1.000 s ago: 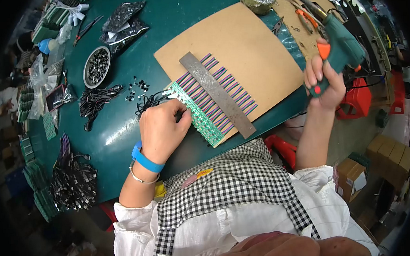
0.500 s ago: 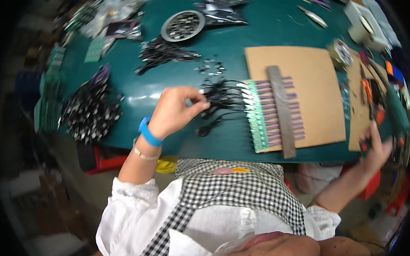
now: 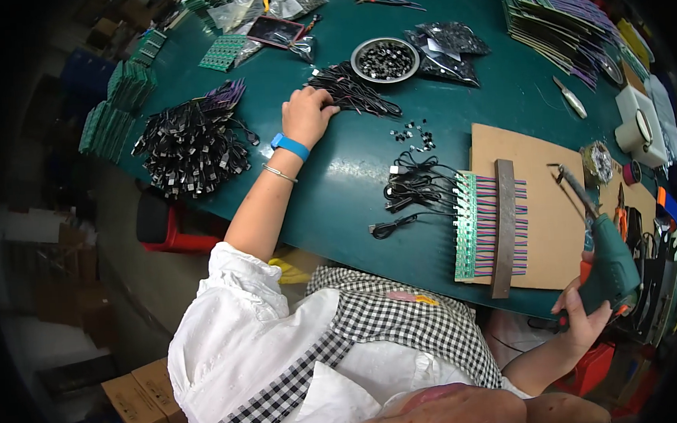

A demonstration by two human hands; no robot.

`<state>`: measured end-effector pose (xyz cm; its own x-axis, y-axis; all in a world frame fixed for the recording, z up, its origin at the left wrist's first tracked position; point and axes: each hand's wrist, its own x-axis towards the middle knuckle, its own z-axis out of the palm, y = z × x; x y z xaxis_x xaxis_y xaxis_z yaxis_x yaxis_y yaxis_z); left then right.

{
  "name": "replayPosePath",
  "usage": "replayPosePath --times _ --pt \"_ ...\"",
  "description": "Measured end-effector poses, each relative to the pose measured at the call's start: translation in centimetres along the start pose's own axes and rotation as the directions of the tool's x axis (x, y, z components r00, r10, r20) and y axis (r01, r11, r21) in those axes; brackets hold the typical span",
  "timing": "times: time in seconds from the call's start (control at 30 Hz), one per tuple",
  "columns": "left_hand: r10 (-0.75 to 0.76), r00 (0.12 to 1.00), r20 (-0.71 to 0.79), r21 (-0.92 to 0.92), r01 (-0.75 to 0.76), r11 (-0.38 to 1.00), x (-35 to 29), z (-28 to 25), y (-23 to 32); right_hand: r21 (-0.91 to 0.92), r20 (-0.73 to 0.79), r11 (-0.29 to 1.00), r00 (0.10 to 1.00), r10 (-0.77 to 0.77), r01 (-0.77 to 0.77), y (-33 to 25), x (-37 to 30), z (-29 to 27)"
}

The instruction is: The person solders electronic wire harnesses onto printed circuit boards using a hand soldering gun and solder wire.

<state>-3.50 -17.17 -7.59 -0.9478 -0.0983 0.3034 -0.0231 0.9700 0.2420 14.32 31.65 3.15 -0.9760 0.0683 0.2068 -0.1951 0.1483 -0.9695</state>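
My left hand reaches to the left end of a pile of thin black cables, its fingers closed on cable ends there. What lies between the fingertips is mostly hidden. My right hand grips a green soldering gun, whose thin metal tip points up and left over a cardboard sheet. On that sheet a row of small green circuit boards with coloured wires lies under a dark flat bar. Coiled black cables run from the boards' upper left side.
Small loose black parts lie beyond the boards, near a metal bowl of similar pieces. A heap of black connector cables sits at left, beside stacked green boards. A tape dispenser and tools crowd the right edge.
My left hand has moved from the coiled cables by the boards to the far cable pile. My right hand has brought the soldering gun left, to the cardboard's edge. The view has shifted.
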Motion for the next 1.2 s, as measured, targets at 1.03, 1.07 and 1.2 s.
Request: replayPosePath --times 1.03,1.07,1.2 --pt "0.754 0.265 0.602 -0.710 0.610 0.352 -10.1 -5.8 20.0 0.319 0.088 0.943 0.993 0.073 -0.098 2.5 -0.7 9.8" --pt "0.746 0.231 0.625 -0.665 0.658 0.353 -10.3 -5.7 20.0 0.321 0.146 0.943 0.988 0.041 -0.086 2.6 -0.9 9.6" --pt "0.748 0.158 0.645 -0.480 0.845 0.236 -10.4 -5.7 19.6 0.371 0.166 0.919 0.983 0.076 -0.133 2.1 -0.8 9.7"
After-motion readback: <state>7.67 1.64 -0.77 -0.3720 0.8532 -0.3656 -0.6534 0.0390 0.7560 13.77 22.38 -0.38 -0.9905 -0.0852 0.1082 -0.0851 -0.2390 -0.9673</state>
